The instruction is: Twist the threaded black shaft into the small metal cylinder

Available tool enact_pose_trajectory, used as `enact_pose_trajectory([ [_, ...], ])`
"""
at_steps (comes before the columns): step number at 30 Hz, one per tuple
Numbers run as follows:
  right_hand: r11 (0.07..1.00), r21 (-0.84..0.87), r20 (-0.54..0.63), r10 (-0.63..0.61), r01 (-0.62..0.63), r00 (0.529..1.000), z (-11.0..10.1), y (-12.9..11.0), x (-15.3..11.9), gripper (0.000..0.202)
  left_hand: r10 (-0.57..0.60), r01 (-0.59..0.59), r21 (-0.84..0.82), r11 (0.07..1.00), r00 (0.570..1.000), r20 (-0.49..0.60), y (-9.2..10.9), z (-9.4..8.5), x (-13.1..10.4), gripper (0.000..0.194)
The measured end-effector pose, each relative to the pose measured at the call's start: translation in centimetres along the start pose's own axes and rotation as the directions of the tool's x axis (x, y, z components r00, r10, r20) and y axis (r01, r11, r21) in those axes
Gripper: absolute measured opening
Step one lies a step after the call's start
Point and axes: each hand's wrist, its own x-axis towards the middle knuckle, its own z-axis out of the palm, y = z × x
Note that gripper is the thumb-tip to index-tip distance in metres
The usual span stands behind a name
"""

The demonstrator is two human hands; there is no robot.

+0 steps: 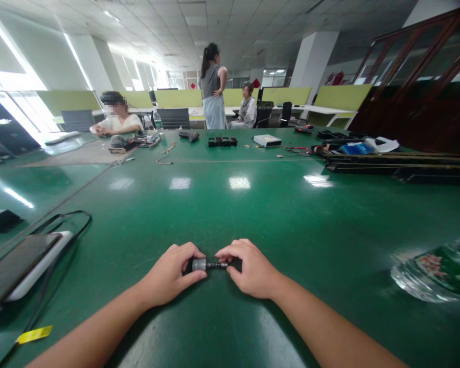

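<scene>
Toward the near edge of the counter [222, 214], your left hand [170, 273] pinches the grey cylinder [199, 264]; right hand [255, 271] at slim shaft [216, 265], grip unclear. Keep both aligned.

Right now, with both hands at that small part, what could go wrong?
Two risks. The gray cylinder, between the left hand's thumb and fingers, looks round and could roll on the glossy green table if let go; the right hand is only at the shaft. The loose black cable lies near the left arm; a wide sweep might snag it and perhaps disturb the phone.
</scene>
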Motion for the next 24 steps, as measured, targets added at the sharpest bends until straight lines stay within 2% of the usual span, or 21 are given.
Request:
enact_pose_trajectory([
  [6,0.998,-0.020,-0.031,0.055,-0.056,0.998,0.6,-0.4,0.3,0.021,0.005,-0.005,-0.006,1.000,1.000,-0.013,-0.1,0.1,0.0,0.025],
  [14,0.996,0.030,-0.005,0.082,-0.082,0.997,0.8,-0.5,0.3,0.031,-0.005,0.005,-0.001,1.000,1.000,-0.029,0.1,0.3,0.0,0.027],
  [24,0.999,-0.009,0.005,0.038,-0.038,0.999,1.1,-0.4,0.4,0.022,0.006,-0.005,0.029,1.000,0.999,-0.041,0.5,0.2,0.0,0.023],
])
